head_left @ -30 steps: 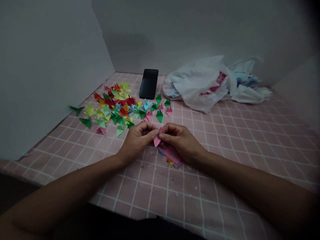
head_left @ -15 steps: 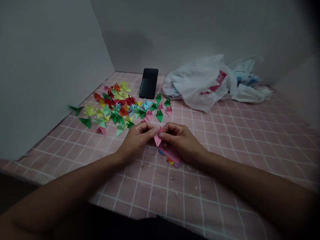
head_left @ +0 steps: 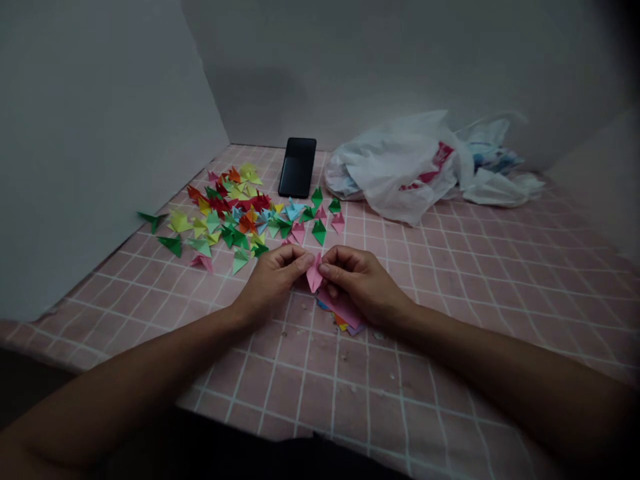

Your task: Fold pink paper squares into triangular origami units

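Between my two hands is a small pink origami crane [head_left: 314, 276], its pointed end toward me. My left hand [head_left: 273, 277] pinches its left side with thumb and forefinger. On the other side, my right hand [head_left: 365, 283] grips it between thumb and curled fingers. Below the right hand lies a small stack of coloured paper [head_left: 343, 309], pink on top, with blue, orange, yellow and purple edges showing; the hand covers part of it. Beyond the left hand spreads a pile of folded paper cranes [head_left: 240, 220] in red, yellow, green, blue and pink.
A black phone [head_left: 298, 168] leans near the back wall. White plastic bags [head_left: 400, 163] with red print sit at the back right. Pink checked cloth [head_left: 475, 280] covers the table, with tiny scraps near its front. A grey wall [head_left: 100, 133] borders the left side.
The pink crane has shifted and turned slightly to the left between my fingers. Both hands keep nearly the same place, and the things around them have not moved.
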`<state>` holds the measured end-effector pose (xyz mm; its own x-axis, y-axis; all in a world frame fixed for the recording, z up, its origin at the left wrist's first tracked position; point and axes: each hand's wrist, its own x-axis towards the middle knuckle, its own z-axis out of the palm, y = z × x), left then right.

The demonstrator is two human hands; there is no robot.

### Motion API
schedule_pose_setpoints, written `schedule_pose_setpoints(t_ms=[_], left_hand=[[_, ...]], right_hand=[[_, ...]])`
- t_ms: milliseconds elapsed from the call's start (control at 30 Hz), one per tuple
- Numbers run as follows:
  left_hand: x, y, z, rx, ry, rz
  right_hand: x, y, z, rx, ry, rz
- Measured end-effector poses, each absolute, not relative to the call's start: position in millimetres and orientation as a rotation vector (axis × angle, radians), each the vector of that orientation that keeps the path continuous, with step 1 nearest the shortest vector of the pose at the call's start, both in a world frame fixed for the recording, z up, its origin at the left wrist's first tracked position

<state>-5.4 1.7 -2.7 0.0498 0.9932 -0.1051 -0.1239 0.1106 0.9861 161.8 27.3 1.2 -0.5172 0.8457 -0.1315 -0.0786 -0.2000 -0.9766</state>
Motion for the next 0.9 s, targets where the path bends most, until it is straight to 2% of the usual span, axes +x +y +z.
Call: schedule_pose_setpoints(t_ms=[900], left_hand=[[-6.1,1.6,2.2,1.094,1.140,1.159]], right_hand=[[162.8,27.9,-2.1,-0.902,-1.414,1.782]])
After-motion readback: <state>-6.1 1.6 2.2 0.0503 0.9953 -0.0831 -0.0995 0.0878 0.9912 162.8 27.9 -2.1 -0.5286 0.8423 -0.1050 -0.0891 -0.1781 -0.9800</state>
